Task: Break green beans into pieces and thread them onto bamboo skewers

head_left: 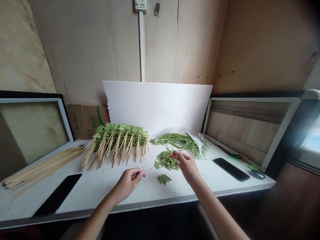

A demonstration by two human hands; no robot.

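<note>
In the head view, holding a thin stick (150, 169) with the left hand (132, 180), pinched between thumb and fingers at the nearer end. With the right hand (185, 163), gripping the same stick by the far part, fingertips pressed together; too small to tell about any bean piece between them. Slanting up from left to right, over the table (140, 196).

On the table, near both hands, a short row (164, 179) of cut beans, side by side. Just behind it, close to the right hand, a loose pile (170, 164) of more pieces. Farther back, long beans (172, 138), partly under a clear bag (200, 145). At the left, filled skewers (125, 128) in a stack, and beside them bare sticks (45, 165).

Judging from here, possible to prick the right fingertips, because of keeping them so near to the stick's end. Also possible to bend or snap the stick, if pressing sideways and not along it. With dropping the wrist too low, likely to scatter the row, being loose and unfenced.
</note>
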